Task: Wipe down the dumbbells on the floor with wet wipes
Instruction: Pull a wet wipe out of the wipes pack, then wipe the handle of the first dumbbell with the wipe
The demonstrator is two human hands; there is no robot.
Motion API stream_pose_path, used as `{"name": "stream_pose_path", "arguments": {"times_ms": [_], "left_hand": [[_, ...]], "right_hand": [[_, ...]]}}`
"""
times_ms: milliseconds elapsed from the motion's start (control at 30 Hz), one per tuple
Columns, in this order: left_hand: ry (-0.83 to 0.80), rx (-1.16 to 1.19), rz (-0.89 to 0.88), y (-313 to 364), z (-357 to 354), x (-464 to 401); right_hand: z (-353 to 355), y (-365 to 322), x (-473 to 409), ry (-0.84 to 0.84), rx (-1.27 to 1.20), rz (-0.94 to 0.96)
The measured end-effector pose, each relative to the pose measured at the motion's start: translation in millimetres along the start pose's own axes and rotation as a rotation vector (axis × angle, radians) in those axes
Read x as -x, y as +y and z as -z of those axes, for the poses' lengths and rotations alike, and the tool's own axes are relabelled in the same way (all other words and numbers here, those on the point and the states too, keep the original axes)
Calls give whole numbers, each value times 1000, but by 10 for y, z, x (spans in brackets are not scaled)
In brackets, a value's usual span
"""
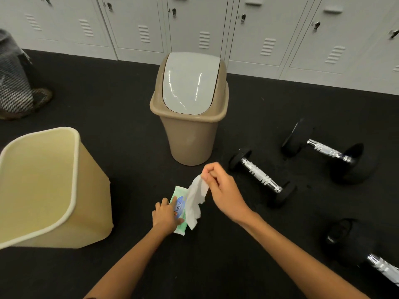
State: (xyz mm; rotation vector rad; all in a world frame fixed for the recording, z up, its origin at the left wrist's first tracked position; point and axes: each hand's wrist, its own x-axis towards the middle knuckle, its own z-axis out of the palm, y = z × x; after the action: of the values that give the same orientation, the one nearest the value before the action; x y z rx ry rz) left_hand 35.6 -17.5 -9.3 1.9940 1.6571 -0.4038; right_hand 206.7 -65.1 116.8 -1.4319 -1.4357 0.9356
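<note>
A green pack of wet wipes [178, 212] lies on the black floor, and my left hand [165, 216] presses down on it with its fingers laid over the label. My right hand [220, 188] pinches the top of a white wet wipe [195, 201] that hangs down over the pack. Three black dumbbells with chrome handles lie to the right: a small one [260, 176] nearest my right hand, a larger one [328, 151] behind it, and one [367, 253] at the lower right, cut off by the frame edge.
A tan swing-lid bin [190, 130] stands just beyond my hands. A cream open bin [54, 190] sits to the left. Grey lockers [194, 24] line the back wall. A grey mesh basket [10, 78] is at far left.
</note>
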Motion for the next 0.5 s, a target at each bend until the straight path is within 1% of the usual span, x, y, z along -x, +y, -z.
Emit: {"name": "stream_pose_path", "arguments": {"times_ms": [67, 100, 133, 167, 200, 233, 267, 300, 333, 367, 400, 467, 500], "left_hand": [[-64, 108, 28, 21, 101, -9], [-40, 233, 18, 65, 178, -21], [30, 397, -12, 133, 276, -35], [117, 604, -60, 227, 395, -36], [166, 834, -126, 358, 544, -9], [136, 1049, -202, 503, 695, 41], [37, 1202, -291, 649, 828, 102], [-96, 1243, -379, 791, 927, 158], [-215, 1189, -454, 916, 1006, 210], [-295, 1097, -506, 1028, 1077, 250], [-330, 995, -557, 1116, 1134, 269], [-312, 814, -633, 1247, 1225, 280], [-318, 761, -646, 1292, 1263, 297]], "right_hand": [[173, -112, -72, -37, -41, -16], [271, -130, -102, -61, -24, -33], [368, -123, -134, -80, 22, -45], [461, -100, -167, -95, 74, -58], [546, -75, -193, -101, 109, -78], [614, -63, -211, -102, 124, -108], [671, -48, -224, -99, 129, -141], [730, -47, -231, -92, 136, -170], [788, -47, -241, -83, 151, -189], [852, -56, -254, -72, 177, -195], [927, -72, -262, -57, 201, -193], [1076, -121, -266, -15, 229, -194], [1147, -144, -257, 14, 237, -208]]}}
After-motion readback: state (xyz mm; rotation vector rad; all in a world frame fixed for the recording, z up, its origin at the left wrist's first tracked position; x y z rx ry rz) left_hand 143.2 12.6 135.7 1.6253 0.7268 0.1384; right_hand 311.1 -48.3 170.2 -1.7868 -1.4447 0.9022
